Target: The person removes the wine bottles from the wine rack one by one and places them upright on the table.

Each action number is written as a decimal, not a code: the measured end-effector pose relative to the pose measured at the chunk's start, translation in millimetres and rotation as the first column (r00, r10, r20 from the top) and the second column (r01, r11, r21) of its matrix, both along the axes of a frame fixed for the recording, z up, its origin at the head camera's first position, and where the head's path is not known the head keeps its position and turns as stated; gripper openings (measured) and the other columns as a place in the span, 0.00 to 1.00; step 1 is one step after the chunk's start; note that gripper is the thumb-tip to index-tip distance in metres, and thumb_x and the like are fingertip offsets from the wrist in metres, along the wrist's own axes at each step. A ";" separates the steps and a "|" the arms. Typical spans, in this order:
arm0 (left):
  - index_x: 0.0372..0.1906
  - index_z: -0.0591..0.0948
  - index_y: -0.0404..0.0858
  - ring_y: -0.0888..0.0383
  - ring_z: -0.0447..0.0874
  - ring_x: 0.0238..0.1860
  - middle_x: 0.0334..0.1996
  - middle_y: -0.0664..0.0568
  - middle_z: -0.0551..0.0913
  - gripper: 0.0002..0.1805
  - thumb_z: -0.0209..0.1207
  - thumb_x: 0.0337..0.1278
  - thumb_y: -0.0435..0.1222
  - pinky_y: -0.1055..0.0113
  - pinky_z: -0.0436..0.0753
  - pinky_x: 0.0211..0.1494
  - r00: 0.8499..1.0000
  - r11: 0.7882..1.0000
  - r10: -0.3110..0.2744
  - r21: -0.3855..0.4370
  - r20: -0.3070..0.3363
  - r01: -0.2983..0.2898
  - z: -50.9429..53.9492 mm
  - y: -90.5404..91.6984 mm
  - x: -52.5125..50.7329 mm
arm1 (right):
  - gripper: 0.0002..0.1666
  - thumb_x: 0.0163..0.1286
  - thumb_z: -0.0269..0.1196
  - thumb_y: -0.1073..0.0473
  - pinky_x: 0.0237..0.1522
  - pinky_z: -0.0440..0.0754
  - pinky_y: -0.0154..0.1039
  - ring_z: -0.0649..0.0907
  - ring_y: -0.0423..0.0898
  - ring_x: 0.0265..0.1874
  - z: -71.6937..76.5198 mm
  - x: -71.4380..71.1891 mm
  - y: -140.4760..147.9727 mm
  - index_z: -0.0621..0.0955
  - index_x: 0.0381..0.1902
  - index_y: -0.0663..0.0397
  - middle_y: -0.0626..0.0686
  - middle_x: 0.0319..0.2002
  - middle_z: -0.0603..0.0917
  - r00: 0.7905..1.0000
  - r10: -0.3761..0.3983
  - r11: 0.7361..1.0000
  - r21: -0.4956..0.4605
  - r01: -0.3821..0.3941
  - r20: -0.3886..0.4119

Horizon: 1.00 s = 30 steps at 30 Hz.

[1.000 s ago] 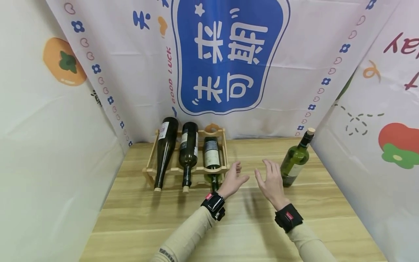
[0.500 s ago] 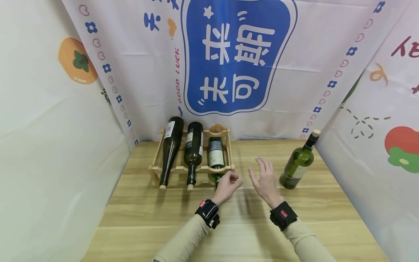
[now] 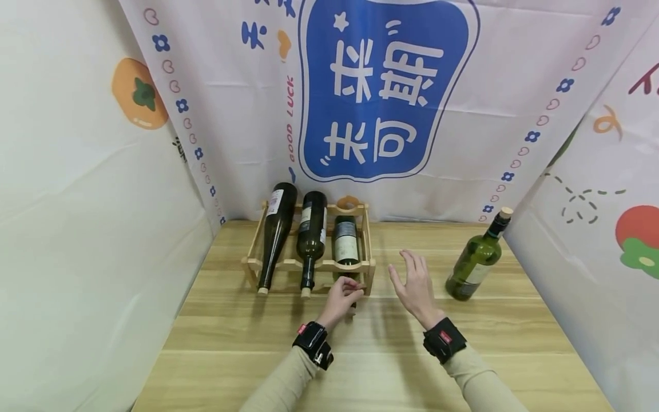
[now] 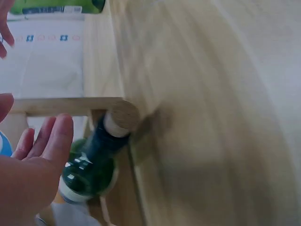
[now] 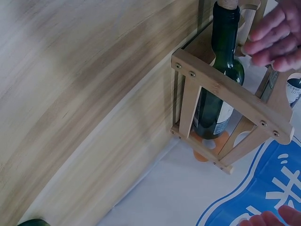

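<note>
My left hand (image 3: pixel 341 298) is just above the neck of a green wine bottle (image 3: pixel 346 240), which lies on the lower level of a wooden wine rack (image 3: pixel 329 266). In the left wrist view, its loosely bent fingers stand beside the bottle's corked neck (image 4: pixel 103 141), with a small gap showing. The right wrist view shows that same bottle (image 5: pixel 221 80) inside the rack's right end. My right hand (image 3: pixel 417 289) hovers right of the rack, fingers spread, holding nothing. Further right, another green wine bottle (image 3: pixel 475 263) stands upright with a cork.
Two dark wine bottles, a slim one (image 3: pixel 278 229) and a wider one (image 3: pixel 312 229), lie on the rack's upper level, necks toward me. A printed cloth (image 3: pixel 247 114) hangs behind the wooden table (image 3: pixel 401 366), and pale side walls (image 3: pixel 103 229) flank it.
My left hand has moved left and toward me, from right of the rack to over the lower bottle's neck. My right hand has drawn away from the standing bottle. The head view has shifted.
</note>
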<state>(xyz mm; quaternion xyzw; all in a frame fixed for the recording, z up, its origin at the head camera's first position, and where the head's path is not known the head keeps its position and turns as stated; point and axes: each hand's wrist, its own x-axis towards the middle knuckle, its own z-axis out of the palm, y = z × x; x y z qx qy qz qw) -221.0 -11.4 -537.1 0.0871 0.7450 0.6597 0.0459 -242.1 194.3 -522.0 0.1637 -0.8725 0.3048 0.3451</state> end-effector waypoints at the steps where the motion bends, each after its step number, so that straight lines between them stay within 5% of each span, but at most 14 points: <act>1: 0.50 0.70 0.20 0.37 0.80 0.50 0.48 0.26 0.78 0.17 0.58 0.61 0.28 0.63 0.83 0.51 1.000 1.000 0.002 0.015 0.013 -0.003 -3.4 -2.5 0.6 | 0.26 0.64 0.64 0.59 0.51 0.77 0.54 0.75 0.60 0.51 0.2 0.2 -0.3 0.75 0.55 0.72 0.67 0.53 0.77 1.000 0.001 1.000 -0.002 -0.001 -0.003; 5: 0.51 0.69 0.20 0.38 0.80 0.50 0.49 0.25 0.77 0.17 0.57 0.62 0.27 0.69 0.82 0.49 0.998 0.997 0.017 0.080 0.062 -0.022 -26.8 -10.7 -2.7 | 0.26 0.62 0.65 0.60 0.52 0.77 0.54 0.75 0.60 0.51 0.7 2.0 -1.4 0.75 0.54 0.73 0.67 0.53 0.78 1.000 0.001 1.000 -0.002 -0.001 -0.008; 10: 0.53 0.67 0.19 0.36 0.78 0.54 0.51 0.24 0.75 0.17 0.54 0.63 0.25 0.72 0.81 0.51 0.996 0.986 0.006 0.164 0.087 -0.020 -40.9 -25.1 -4.7 | 0.25 0.59 0.66 0.66 0.51 0.77 0.53 0.76 0.60 0.50 1.2 1.6 -2.6 0.75 0.54 0.73 0.68 0.52 0.78 1.000 -0.002 1.000 0.001 0.002 -0.028; 19: 0.60 0.65 0.22 0.40 0.79 0.56 0.56 0.25 0.74 0.18 0.48 0.70 0.28 0.41 0.68 0.69 0.978 0.918 0.050 0.375 0.205 -0.126 -44.0 -55.0 -8.3 | 0.23 0.59 0.63 0.71 0.50 0.78 0.53 0.76 0.60 0.50 6.1 4.7 -6.2 0.76 0.54 0.73 0.67 0.52 0.79 0.999 0.015 1.000 -0.024 -0.016 -0.045; 26: 0.66 0.62 0.23 0.31 0.77 0.56 0.56 0.21 0.73 0.24 0.48 0.71 0.30 0.37 0.70 0.64 0.995 0.930 0.061 0.356 0.084 -0.088 -49.2 -73.3 -10.7 | 0.22 0.60 0.61 0.72 0.52 0.78 0.53 0.76 0.60 0.51 7.7 4.7 -7.1 0.76 0.53 0.72 0.67 0.51 0.79 0.998 0.028 0.999 -0.037 -0.031 -0.059; 30: 0.65 0.64 0.23 0.36 0.82 0.52 0.54 0.20 0.73 0.23 0.49 0.69 0.27 0.36 0.71 0.63 0.993 0.925 0.083 0.364 0.078 -0.106 -52.6 -81.6 -14.5 | 0.22 0.60 0.61 0.72 0.52 0.78 0.54 0.76 0.61 0.51 9.8 5.2 -7.4 0.76 0.54 0.73 0.67 0.51 0.79 0.998 0.037 0.998 -0.045 -0.039 -0.044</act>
